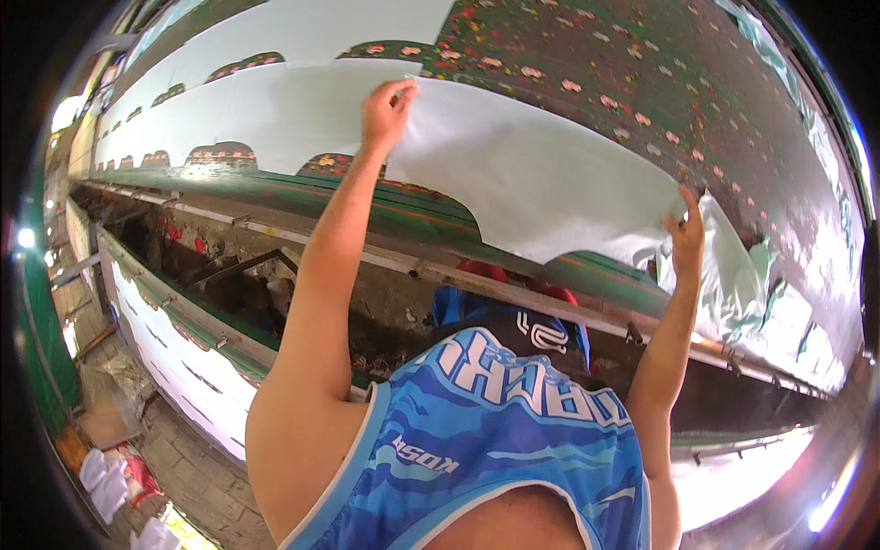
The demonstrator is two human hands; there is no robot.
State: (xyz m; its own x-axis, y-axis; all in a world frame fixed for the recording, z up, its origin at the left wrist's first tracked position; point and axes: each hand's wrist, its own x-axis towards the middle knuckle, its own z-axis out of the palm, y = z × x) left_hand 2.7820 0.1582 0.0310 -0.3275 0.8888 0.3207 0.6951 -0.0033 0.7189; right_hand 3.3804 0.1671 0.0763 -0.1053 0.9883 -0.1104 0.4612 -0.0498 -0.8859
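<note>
Pale, curve-edged fabric piece [532, 174]

Sheet's [513, 165] far edge beyond frame

A big pale blue-white cut fabric piece [541, 174] was spread flat over the long table's dark green floral cloth [642, 82], running from the middle out to the right. Its near edge was cut in a curvy scalloped line. The far left corner was pinched up a bit, and the near right end was gripped where it bunched into loose folds.
</note>
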